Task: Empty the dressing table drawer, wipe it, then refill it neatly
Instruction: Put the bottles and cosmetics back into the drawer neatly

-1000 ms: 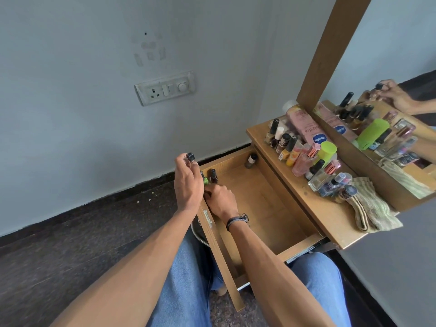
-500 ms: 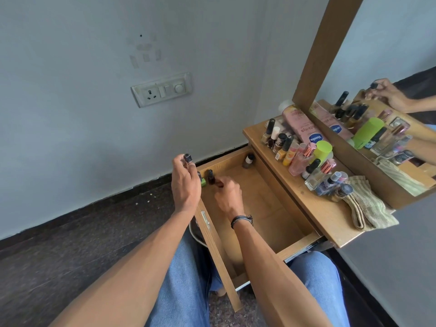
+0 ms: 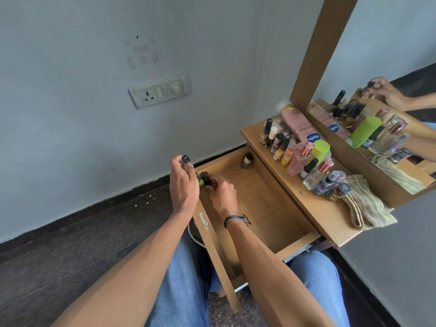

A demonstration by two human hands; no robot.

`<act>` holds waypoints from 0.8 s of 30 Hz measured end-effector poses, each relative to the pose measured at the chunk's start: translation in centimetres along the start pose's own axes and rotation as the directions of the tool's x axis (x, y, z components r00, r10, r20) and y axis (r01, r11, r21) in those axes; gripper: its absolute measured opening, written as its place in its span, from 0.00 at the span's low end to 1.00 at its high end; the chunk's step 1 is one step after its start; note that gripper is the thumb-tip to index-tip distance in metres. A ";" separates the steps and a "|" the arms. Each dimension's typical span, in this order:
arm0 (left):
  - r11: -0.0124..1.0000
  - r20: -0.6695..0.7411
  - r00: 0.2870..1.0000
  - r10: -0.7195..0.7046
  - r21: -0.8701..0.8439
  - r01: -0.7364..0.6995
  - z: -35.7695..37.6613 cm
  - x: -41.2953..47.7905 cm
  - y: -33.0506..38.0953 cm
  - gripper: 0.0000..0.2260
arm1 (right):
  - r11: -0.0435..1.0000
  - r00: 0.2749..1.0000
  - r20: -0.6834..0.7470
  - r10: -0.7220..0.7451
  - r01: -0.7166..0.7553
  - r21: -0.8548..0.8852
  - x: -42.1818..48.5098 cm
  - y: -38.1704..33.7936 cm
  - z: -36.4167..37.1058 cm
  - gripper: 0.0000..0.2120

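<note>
Person seated at an open drawer (image 3: pixel 259 204). The left hand (image 3: pixel 184 185) has stayed above the drawer's far left corner, thumb and fingertips pinching a black-capped bottle (image 3: pixel 185 159) clear of the wood. The right hand (image 3: pixel 221 194) has moved: a second ago it lay further back along the drawer's left wall, and now it reaches into that far left corner, its fingers curled down against a dark bottle (image 3: pixel 206 178) that stands just beside a green bottle (image 3: pixel 201 182). Whether those fingers pinch a bottle is hidden.

A lone bottle (image 3: pixel 247 160) stands in the drawer's far right corner; the rest of the drawer floor is bare. Many bottles (image 3: pixel 306 159) and a cloth (image 3: pixel 368 208) sit on the tabletop to the right of the drawer.

The wiping looks done and refilling has probably begun, corner first.
</note>
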State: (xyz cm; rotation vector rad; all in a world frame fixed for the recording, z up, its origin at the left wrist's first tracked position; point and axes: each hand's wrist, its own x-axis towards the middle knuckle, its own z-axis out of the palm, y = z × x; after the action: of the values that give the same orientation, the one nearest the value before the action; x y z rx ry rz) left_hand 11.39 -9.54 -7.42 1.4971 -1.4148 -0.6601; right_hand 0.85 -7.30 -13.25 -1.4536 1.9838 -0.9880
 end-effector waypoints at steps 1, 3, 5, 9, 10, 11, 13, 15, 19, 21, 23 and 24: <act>1.000 0.001 1.000 -0.004 -0.002 0.004 0.0 0.0 0.0 0.07 | 1.000 1.000 -0.003 0.007 -0.007 -0.001 0.1 -0.1 0.1 0.13; 1.000 0.005 1.000 -0.003 -0.006 0.003 0.1 0.0 -0.1 0.07 | 1.000 1.000 -0.005 0.022 -0.022 -0.003 0.1 -0.3 0.0 0.13; 1.000 0.009 1.000 0.001 -0.002 -0.001 0.2 0.0 -0.3 0.08 | 0.999 0.999 -0.003 0.032 -0.032 -0.005 0.1 -0.5 -0.1 0.14; 1.000 0.009 1.000 0.006 -0.006 -0.006 0.2 0.1 -0.6 0.08 | 0.998 0.998 -0.018 0.058 -0.058 0.012 -0.6 -0.7 -0.9 0.15; 1.000 0.009 1.000 0.004 -0.009 -0.004 0.2 0.1 -0.5 0.08 | 0.998 0.997 -0.039 0.067 -0.066 0.025 -0.9 -0.6 -1.3 0.15; 1.000 0.009 1.000 -0.001 -0.010 0.001 0.2 0.1 -0.4 0.08 | 0.997 0.995 -0.065 0.072 -0.070 0.034 -1.2 -0.5 -1.8 0.13; 1.000 0.009 1.000 -0.007 -0.007 0.007 0.2 0.1 -0.3 0.09 | 0.996 0.991 -0.110 0.079 -0.075 0.043 -2.2 -0.2 -3.1 0.11; 1.000 0.023 1.000 0.005 -0.005 -0.004 0.2 0.1 -0.1 0.09 | 0.995 0.986 -0.143 0.087 -0.080 0.052 -3.4 0.2 -5.0 0.11; 0.997 0.056 0.996 0.066 0.043 -0.069 -0.4 -0.2 0.6 0.10 | 0.998 0.981 -0.183 0.058 -0.054 0.025 -6.2 0.6 -9.8 0.10; 0.989 0.072 0.992 0.107 0.099 -0.114 -0.8 -0.8 1.2 0.09 | 0.999 0.978 -0.202 0.048 -0.047 0.008 -7.7 0.7 -12.3 0.08; 0.973 0.112 0.977 0.183 0.124 -0.197 -1.3 -1.8 2.0 0.08 | 0.998 0.975 -0.217 0.054 -0.050 0.022 -9.0 0.8 -14.6 0.07; 0.961 0.149 0.963 0.223 0.135 -0.243 -1.4 -2.3 2.3 0.08 | 0.998 0.973 -0.226 0.057 -0.051 0.031 -9.5 0.8 -15.5 0.07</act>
State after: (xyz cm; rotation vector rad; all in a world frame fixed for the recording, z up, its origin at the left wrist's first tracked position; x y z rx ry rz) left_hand 11.12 -6.69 -5.34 1.3932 -1.7472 -0.5215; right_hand -8.07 6.01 -4.51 -1.3156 2.1489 -1.1964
